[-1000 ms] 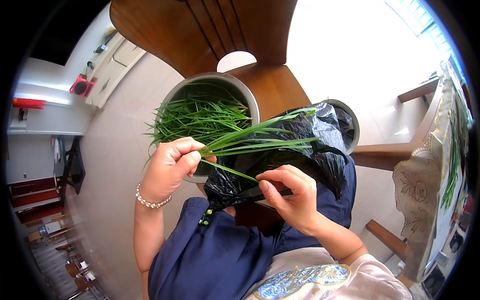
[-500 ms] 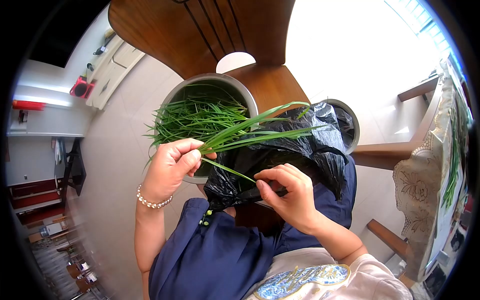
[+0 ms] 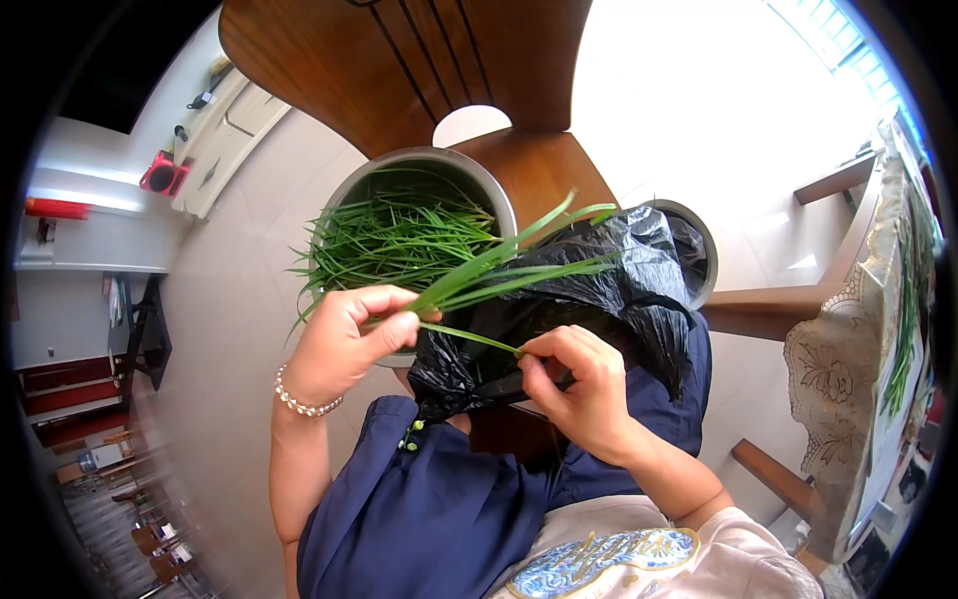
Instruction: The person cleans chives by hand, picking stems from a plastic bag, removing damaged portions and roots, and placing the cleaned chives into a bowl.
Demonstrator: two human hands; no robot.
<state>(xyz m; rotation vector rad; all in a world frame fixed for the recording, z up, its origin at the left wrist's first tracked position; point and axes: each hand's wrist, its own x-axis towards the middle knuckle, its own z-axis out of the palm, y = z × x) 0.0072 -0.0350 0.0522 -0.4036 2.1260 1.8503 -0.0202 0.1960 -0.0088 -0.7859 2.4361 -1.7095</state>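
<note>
Left hand (image 3: 351,337) clamped on leaf bunch (image 3: 467,284), single blade (image 3: 471,337) slanting lengthwise from it rightward to right hand (image 3: 581,384), pinched shut on its end

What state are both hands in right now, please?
Left hand: closed, holding a bunch of green blades.
Right hand: closed, pinching a single blade.

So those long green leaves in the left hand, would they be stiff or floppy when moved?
Probably bendy rather than rigid: the leaves reach out from the left hand with slight curves. They should be light, looking narrow and flat. The one leaf running to the right hand looks thin enough that it might tear if pulled hard.
</note>
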